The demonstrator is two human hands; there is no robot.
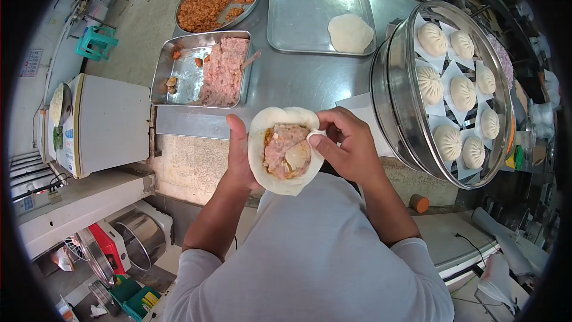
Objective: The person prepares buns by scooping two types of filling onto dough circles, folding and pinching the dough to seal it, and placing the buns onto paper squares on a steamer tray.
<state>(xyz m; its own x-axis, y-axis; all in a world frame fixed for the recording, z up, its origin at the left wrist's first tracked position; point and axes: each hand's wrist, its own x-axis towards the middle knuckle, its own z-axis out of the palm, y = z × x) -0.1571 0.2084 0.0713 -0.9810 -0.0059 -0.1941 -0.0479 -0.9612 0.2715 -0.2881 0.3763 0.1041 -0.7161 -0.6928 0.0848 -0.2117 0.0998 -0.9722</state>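
Note:
A round dough wrapper rests across the palm and fingers of my left hand, which supports it from below with the thumb raised at its side. In its middle sits raw minced meat filling, with a pale smooth piece, perhaps egg, and some orange-brown sauce. My right hand pinches a fold of the wrapper's right edge between thumb and fingers. Elsewhere the rim stands loose and unpleated. The wrapper hides most of my left palm.
A steel pan of minced meat and a round tray of reddish-orange filling stand on the steel table. Behind lies a metal tray with two dough wrappers. At right, a steamer holds several pleated buns on paper.

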